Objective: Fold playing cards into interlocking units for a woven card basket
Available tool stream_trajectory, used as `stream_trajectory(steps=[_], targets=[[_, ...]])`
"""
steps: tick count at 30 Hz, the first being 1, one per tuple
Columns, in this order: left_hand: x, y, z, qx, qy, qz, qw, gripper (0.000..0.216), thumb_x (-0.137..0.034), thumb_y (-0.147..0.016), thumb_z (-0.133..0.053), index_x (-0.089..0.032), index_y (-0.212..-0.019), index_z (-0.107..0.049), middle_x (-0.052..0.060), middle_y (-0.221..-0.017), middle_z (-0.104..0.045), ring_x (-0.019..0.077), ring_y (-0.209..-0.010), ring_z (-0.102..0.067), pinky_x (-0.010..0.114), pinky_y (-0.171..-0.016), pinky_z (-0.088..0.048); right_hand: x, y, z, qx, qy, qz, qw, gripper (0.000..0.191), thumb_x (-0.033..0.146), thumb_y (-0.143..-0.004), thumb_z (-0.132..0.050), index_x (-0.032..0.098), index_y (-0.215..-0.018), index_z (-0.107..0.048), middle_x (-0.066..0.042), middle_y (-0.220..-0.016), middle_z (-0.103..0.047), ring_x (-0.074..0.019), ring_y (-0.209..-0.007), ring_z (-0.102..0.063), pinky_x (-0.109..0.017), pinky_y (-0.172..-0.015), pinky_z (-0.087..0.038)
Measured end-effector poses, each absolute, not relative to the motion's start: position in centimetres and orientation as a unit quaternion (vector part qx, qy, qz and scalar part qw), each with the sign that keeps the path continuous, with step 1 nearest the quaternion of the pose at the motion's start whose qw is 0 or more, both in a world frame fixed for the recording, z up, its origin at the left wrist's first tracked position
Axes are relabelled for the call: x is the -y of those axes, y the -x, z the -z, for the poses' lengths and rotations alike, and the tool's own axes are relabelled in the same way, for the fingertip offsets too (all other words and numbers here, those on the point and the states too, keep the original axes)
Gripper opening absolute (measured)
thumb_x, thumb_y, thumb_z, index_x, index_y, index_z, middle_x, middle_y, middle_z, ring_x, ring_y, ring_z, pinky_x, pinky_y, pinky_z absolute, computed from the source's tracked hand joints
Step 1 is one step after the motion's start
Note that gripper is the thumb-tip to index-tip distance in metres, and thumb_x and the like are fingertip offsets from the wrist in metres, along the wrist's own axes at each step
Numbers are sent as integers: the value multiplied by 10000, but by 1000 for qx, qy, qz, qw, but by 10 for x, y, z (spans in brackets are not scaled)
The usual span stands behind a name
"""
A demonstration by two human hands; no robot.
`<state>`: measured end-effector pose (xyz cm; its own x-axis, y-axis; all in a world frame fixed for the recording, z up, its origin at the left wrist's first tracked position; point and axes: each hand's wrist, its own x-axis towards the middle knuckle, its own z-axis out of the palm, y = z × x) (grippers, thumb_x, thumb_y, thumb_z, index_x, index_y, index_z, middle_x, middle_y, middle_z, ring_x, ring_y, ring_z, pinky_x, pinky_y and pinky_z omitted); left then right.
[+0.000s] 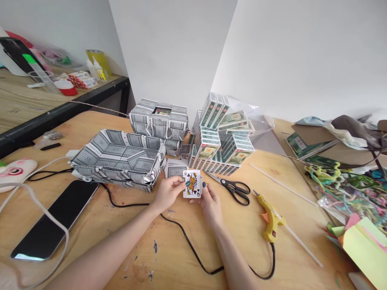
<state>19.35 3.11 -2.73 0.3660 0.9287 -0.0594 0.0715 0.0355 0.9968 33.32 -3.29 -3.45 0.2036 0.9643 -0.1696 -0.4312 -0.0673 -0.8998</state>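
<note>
Both my hands hold playing cards face up over the middle of the table. My left hand point(171, 191) pinches the queen of clubs point(191, 184) at its left side, thumb on its face. My right hand point(209, 201) grips the right edge, where another card shows behind the queen. How many cards are there I cannot tell. Just behind my hands lie face-down cards point(175, 169). To the left stands an open basket point(121, 161) made of grey-patterned cards. A second card-covered box point(159, 117) sits behind it.
Stacked card packs point(208, 143) stand behind my hands. Black-handled scissors point(237, 190) and a yellow glue gun point(272, 219) lie to the right, its cord crossing in front of me. A phone point(57, 219) lies left. Pipe cleaners point(347, 189) and coloured paper point(364, 245) fill the right side.
</note>
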Motion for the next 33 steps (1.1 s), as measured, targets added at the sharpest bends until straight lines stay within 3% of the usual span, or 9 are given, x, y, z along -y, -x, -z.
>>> stream_trajectory(steps=[6,12,18,21,24,28,33], targets=[[-32,-190,24,-411,-584,-356,603,184,-294,-682,-588,-138,-588,-564,-7,-563,-592,124,-554,-529,214,-535,-394,37,-329,34,324,442,-640,539,399,544,-770,-499,162,-870,-557,-42,-717,-634,-159,-556,-612,-261,-437,-504],[-32,-187,23,-401,-597,-346,603,169,-264,-689,-562,-135,-581,-570,-9,-567,-580,118,-557,-518,211,-539,-396,39,-329,28,372,498,-611,491,454,566,-762,-486,121,-780,-578,-53,-616,-640,-164,-496,-618,-245,-419,-496],[-34,-186,26,-385,-620,-350,587,165,-256,-715,-550,-136,-603,-545,-14,-592,-534,109,-580,-487,206,-550,-393,40,-321,27,388,543,-549,503,421,537,-784,-482,128,-742,-576,-50,-564,-647,-149,-434,-590,-248,-434,-491],[-36,-183,25,-365,-644,-384,553,171,-257,-720,-571,-136,-603,-540,0,-653,-525,122,-664,-493,218,-626,-412,41,-318,27,409,534,-538,508,378,513,-803,-469,152,-727,-551,-23,-532,-622,-140,-419,-572,-242,-432,-478],[-35,-183,20,-335,-630,-388,583,167,-283,-701,-614,-127,-656,-575,16,-708,-550,136,-715,-515,233,-669,-429,42,-316,30,434,516,-550,493,358,500,-812,-462,166,-705,-531,-9,-525,-598,-145,-443,-579,-243,-443,-475],[-28,-188,13,-327,-578,-287,690,278,-317,-648,-675,-117,-839,-640,37,-732,-623,135,-636,-557,225,-569,-448,45,-314,34,454,528,-545,467,354,495,-804,-473,165,-682,-512,-8,-550,-578,-135,-419,-557,-245,-427,-467],[-22,-194,14,-359,-492,-277,743,343,-376,-656,-664,-94,-851,-662,52,-641,-641,114,-465,-532,204,-407,-402,46,-312,35,491,536,-504,466,336,474,-809,-476,167,-680,-522,-14,-570,-567,-128,-485,-557,-237,-482,-475]])
